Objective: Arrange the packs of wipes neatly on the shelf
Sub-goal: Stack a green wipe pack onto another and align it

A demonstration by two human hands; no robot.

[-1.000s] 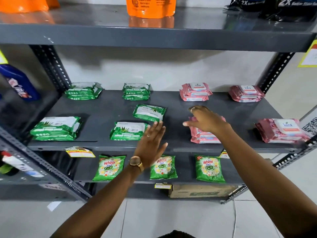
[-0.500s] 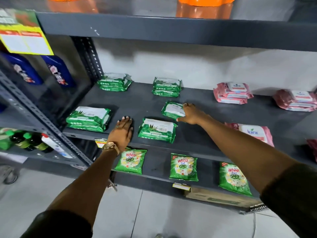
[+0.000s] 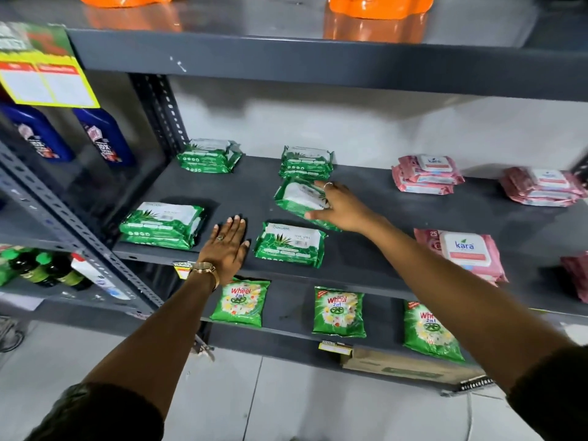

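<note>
On the shelf (image 3: 375,198), most wipes sit stacked; the right hand (image 3: 339,206) grips a skewed green pack (image 3: 297,198) still unplaced, while the left hand (image 3: 227,246) rests flat, empty.

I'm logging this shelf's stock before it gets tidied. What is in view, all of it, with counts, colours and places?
green wipes stacks: four, green and white, left half of the middle shelf, back and front rows
loose green wipes pack: one, green, tilted, between the rows, under the right hand
pink wipes stacks: at least four, pink, right half, one cut off by the edge
detergent pouches: three, green, lower shelf
blue bottles: two, left bay
orange containers: two, top shelf
cardboard box: one, brown, under the lower shelf
left hand: flat on the shelf's front, holding nothing
right hand: gripping the loose pack
</note>
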